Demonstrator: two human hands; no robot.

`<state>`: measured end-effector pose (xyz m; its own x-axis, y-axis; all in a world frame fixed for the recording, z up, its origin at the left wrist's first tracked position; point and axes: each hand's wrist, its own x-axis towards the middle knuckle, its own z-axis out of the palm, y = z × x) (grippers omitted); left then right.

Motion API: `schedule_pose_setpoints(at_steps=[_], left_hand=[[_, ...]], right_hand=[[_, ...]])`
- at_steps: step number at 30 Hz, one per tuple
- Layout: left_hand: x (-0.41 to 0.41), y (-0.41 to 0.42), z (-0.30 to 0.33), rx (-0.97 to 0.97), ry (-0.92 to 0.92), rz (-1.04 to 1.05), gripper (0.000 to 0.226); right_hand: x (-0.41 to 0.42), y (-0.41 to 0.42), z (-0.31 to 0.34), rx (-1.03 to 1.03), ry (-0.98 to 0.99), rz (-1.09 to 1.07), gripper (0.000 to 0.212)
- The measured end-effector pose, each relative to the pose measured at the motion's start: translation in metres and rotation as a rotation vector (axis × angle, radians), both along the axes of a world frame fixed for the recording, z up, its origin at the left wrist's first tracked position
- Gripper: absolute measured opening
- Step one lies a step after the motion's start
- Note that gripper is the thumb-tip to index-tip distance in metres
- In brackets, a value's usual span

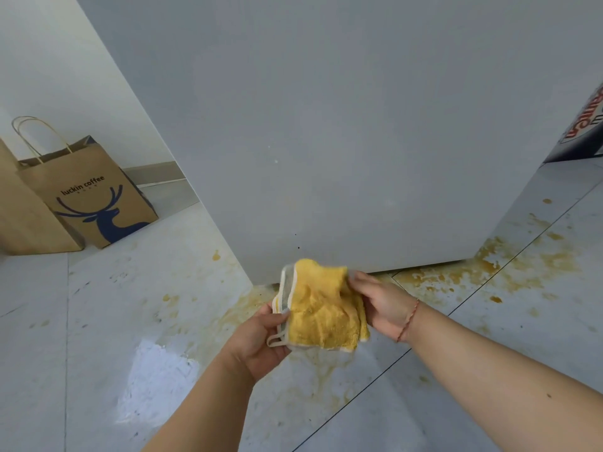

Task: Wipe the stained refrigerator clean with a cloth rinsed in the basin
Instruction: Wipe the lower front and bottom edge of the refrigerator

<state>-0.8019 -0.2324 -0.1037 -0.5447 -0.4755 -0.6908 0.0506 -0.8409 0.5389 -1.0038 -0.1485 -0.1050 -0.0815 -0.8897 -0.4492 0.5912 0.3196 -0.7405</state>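
Nearest, two bare forearms reach forward over a pale tiled floor (98, 321); the left hand (257, 340) pinches the left edge of a yellow cloth (323, 308), its thumb lying over the grey, cream-trimmed border beside a small hanging loop, while the right hand (381, 305), a thin red string bracelet (408, 318) round its wrist, grips the cloth's upper right corner with curled fingers; the cloth hangs crumpled between the two hands, held up off the floor and just in front of the lower edge of the refrigerator (342, 125). Under and around the cloth the tiles carry smeared yellowish-brown stains (489, 269), thickest along the foot of the refrigerator and spreading right in spatters across a dark grout line; a bright patch of glare sits on the floor to the left of the forearms. Behind the hands the refrigerator's grey-white side rises to fill most of the view, with a few small dark specks low on its surface. Farther off on the left, two brown paper bags stand against the wall, the nearer one (94, 197) printed "luckin coffee" with a blue deer; at the far right edge a dark box with red lettering (584, 125) is partly cut off.
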Motion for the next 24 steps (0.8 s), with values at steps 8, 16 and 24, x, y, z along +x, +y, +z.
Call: schedule_pose_setpoints(at_steps=[8,16,24], left_hand=[[0.008,0.001,-0.005,0.259,0.174,0.037,0.086],[-0.004,0.002,-0.007,0.113,-0.047,0.042,0.021],[-0.009,-0.012,-0.011,0.254,0.058,0.365,0.032]], right_hand=[[0.001,-0.004,0.021,-0.14,0.723,0.68,0.031],[0.02,-0.012,-0.001,-0.124,0.82,0.531,0.026],[0.033,-0.024,-0.065,0.291,0.054,0.006,0.053]])
